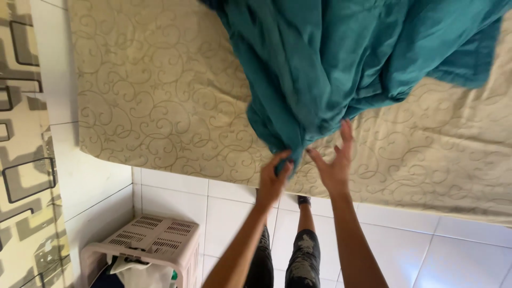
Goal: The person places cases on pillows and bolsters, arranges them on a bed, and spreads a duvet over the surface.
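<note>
A teal bed sheet [341,58] hangs bunched over a bare cream mattress [160,96] with a swirl pattern. My left hand [274,178] pinches the lowest corner of the sheet near the mattress edge. My right hand [335,162] is just to the right of it, fingers spread and pointing up, holding nothing. Its fingertips reach the lower edge of the sheet; whether they touch it I cannot tell. Both forearms come up from the bottom of the view.
A beige plastic laundry basket [154,240] with clothes in it stands at the lower left on the white tiled floor [453,250]. A wall with grey block pattern [21,160] runs along the left. My legs in dark patterned leggings [304,256] show below the hands.
</note>
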